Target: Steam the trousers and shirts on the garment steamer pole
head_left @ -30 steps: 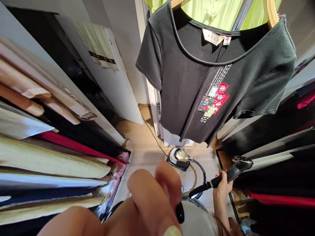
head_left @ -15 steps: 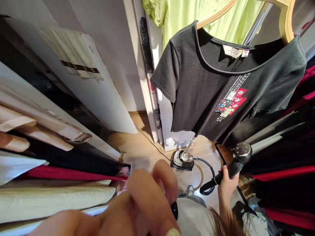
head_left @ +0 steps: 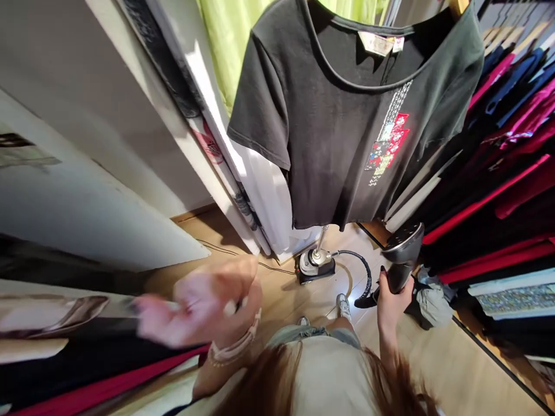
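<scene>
My right hand is closed around the handle of a black garment steamer head, low on the right. A ribbed black hose runs from the steamer base on the floor towards that hand. My left hand, blurred by motion, is out at the left with its fingers loosely apart and nothing visible in it. A black short-sleeved T-shirt with a patchwork motif hangs ahead on a wooden hanger. Neither hand touches the shirt.
Dark and red clothes hang along the right side, and more garments are at the lower left. Behind the shirt is a light green cloth. A thin cord crosses the wooden floor. A grey crumpled cloth lies at the right.
My left hand has moved down and away from the camera. The steamer head has shifted slightly left and tilted upward in my right hand. The view has turned right, and the shirt appears higher and further left.
</scene>
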A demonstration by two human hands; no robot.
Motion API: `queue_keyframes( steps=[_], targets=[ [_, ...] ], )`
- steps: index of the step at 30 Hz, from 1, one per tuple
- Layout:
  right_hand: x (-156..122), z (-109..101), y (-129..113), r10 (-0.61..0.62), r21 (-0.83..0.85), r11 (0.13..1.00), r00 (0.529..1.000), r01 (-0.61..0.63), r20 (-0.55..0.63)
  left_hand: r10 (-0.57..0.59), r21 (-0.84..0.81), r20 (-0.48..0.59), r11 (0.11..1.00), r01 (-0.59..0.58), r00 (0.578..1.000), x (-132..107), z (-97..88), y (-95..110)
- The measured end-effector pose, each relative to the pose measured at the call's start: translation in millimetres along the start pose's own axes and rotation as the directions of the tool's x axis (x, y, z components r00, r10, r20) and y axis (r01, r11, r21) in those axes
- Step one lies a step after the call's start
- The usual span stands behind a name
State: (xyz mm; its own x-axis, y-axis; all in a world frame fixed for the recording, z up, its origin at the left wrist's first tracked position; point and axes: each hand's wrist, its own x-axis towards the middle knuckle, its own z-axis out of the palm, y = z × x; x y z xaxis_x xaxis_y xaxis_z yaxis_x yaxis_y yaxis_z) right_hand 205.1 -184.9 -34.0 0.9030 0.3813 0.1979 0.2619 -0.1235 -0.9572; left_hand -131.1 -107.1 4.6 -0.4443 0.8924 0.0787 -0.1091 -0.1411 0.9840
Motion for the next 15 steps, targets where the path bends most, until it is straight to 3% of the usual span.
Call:
queue_keyframes(
  steps=[3, 5, 8, 11, 15],
  targets=[
    [10, -10, 17, 0.093, 0.040, 0.995, 0.991, -0.089, -0.100, -0.025, -0.112, 0.040, 0.993, 0.029, 0.999, 29, 45.9, -30],
    [17, -19, 25, 0.128, 0.080, 0.990, 0.982, -0.118, -0.137, -0.194, -0.117, 0.091, 0.972, 0.204, 0.977, 42, 79.5, -54],
    [22, -31, 29, 0.140, 0.103, 0.987, 0.976, -0.125, -0.166, -0.380, -0.079, 0.192, 0.913, 0.400, 0.905, 55, 117.6, -84],
    [22, -39, 28, 0.146, 0.108, 0.986, 0.974, -0.128, -0.175, -0.443, -0.136, 0.240, 0.866, 0.482, 0.864, 67, 135.3, -99],
    [20, -41, 28, 0.190, 0.155, 0.974, 0.971, -0.167, -0.146, -0.520, -0.238, 0.222, 0.792, 0.563, 0.825, 86, 141.9, -103]
  ],
)
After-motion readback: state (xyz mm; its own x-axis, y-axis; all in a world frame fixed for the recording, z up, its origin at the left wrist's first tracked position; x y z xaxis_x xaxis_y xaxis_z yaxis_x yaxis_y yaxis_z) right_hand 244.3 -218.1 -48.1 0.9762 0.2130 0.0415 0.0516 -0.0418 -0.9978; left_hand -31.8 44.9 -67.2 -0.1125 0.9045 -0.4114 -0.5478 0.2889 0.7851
